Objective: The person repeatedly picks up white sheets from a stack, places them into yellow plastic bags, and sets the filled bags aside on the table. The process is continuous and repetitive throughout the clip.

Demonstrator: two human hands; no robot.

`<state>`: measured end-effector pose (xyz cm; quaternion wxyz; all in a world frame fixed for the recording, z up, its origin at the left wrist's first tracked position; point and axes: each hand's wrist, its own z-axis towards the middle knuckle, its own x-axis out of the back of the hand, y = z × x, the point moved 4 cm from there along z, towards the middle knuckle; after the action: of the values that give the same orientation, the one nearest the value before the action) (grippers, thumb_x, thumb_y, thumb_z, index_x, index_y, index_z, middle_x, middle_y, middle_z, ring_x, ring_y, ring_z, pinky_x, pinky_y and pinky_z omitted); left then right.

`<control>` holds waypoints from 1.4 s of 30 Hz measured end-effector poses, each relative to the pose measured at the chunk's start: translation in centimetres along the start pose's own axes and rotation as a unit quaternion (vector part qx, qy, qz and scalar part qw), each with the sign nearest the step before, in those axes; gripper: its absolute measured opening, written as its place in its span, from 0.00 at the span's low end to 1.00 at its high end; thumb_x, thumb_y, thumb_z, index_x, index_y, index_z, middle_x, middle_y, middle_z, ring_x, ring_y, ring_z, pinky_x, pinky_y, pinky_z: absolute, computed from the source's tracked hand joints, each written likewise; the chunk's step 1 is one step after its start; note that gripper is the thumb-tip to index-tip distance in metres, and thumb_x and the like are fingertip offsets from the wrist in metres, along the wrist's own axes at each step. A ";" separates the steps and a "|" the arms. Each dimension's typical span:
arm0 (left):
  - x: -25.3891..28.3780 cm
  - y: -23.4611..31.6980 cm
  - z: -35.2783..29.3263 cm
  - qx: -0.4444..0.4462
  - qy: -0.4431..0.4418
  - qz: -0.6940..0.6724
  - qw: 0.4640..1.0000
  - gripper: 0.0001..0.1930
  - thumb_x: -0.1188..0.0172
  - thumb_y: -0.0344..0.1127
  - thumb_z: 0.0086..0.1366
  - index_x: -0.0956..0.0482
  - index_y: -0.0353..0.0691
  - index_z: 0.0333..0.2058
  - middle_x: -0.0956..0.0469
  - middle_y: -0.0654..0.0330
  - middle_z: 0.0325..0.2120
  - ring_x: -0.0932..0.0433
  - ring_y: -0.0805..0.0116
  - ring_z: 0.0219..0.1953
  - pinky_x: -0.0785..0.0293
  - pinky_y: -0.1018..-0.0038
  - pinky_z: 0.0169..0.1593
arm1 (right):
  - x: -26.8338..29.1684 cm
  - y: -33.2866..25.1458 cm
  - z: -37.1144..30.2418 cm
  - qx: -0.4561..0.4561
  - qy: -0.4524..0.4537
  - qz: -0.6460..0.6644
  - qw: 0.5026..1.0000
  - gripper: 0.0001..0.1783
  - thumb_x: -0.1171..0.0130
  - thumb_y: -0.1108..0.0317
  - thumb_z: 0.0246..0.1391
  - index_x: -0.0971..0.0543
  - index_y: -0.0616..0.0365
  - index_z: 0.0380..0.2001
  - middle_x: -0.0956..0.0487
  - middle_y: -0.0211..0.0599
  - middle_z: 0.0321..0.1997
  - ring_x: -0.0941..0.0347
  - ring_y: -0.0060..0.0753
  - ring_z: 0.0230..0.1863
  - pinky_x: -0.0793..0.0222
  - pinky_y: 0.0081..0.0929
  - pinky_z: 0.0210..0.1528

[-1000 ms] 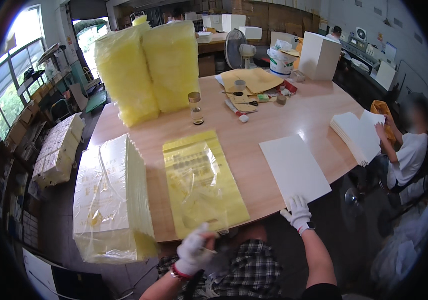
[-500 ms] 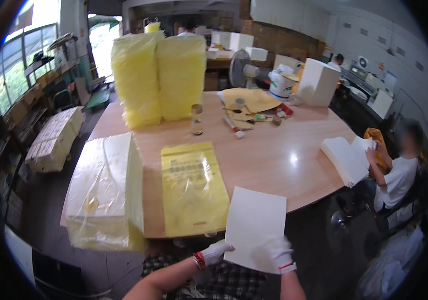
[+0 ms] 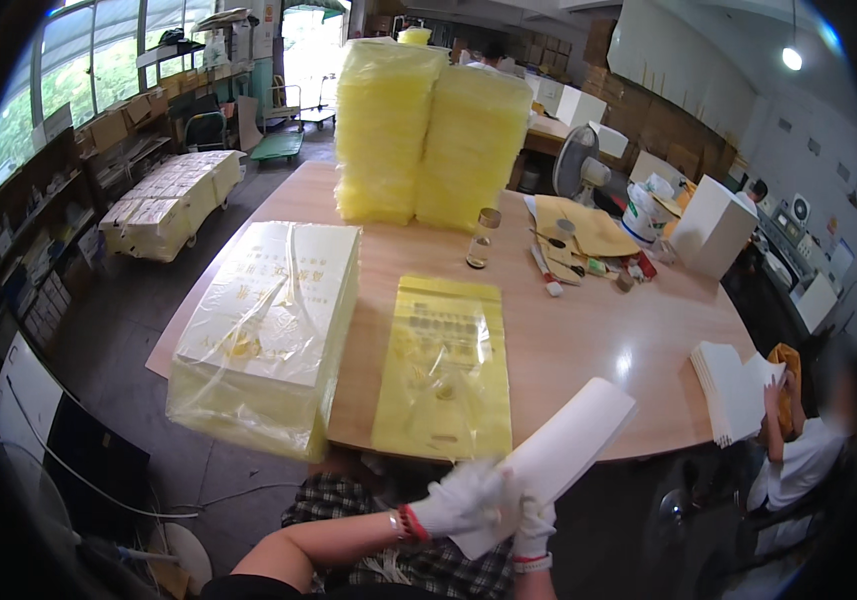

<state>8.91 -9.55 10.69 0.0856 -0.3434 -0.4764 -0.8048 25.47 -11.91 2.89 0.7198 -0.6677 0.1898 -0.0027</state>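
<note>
Both my hands wear white knitted gloves with red cuffs. A white paper sheet or thin stack (image 3: 573, 435) is tilted and bowed at the table's front edge; its layers cannot be told apart. My right hand (image 3: 534, 528) is closed on its lower part. Against its left edge is my left hand (image 3: 460, 500), its fingers smeared by motion. Just left of the paper, a yellow plastic bag (image 3: 443, 370) with dark print lies flat on the table. Further left stands a block of printed white sheets (image 3: 263, 300) wrapped in clear film.
Tall stacks of yellow bags (image 3: 388, 130) stand at the table's back, near a clear cylinder (image 3: 483, 240). Brown paper (image 3: 578, 222) with small tools, a bucket (image 3: 645, 212) and a fan (image 3: 575, 160) are beyond. At right, a person (image 3: 803, 450) handles white sheets (image 3: 726, 390).
The white paper has gone from facing me nearly flat to tilted and bowed. My left hand has moved up along its left edge. The view has swung left.
</note>
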 end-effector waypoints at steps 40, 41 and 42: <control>3.7 -14.5 -12.5 0.352 0.098 0.098 0.926 0.09 0.48 0.29 0.54 0.36 0.39 0.34 0.32 0.51 0.28 0.28 0.48 0.29 0.33 0.58 0.32 | -2.4 3.8 1.9 -0.050 -0.219 -0.562 0.796 0.48 0.52 0.74 0.42 0.66 0.56 0.63 0.27 0.58 0.43 0.28 0.59 0.37 0.33 0.45 0.37; 3.7 -13.8 -13.4 0.341 0.083 0.107 0.930 0.09 0.47 0.29 0.53 0.38 0.40 0.32 0.33 0.51 0.30 0.29 0.47 0.28 0.33 0.56 0.30 | -2.4 3.4 0.8 -0.004 -0.226 -0.527 0.819 0.46 0.53 0.75 0.42 0.65 0.58 0.63 0.29 0.59 0.47 0.28 0.58 0.40 0.33 0.43 0.40; 4.2 -12.4 -14.4 0.340 0.083 0.104 0.931 0.09 0.47 0.30 0.54 0.38 0.40 0.33 0.33 0.50 0.32 0.29 0.46 0.28 0.33 0.56 0.30 | -2.5 2.8 -0.6 0.043 -0.236 -0.488 0.839 0.45 0.55 0.76 0.43 0.64 0.59 0.63 0.31 0.59 0.51 0.29 0.58 0.43 0.32 0.41 0.43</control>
<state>-6.80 -14.03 0.07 0.3200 -0.2737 -0.6740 -0.6070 22.26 -11.51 0.87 0.6763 -0.6226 -0.3364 -0.2045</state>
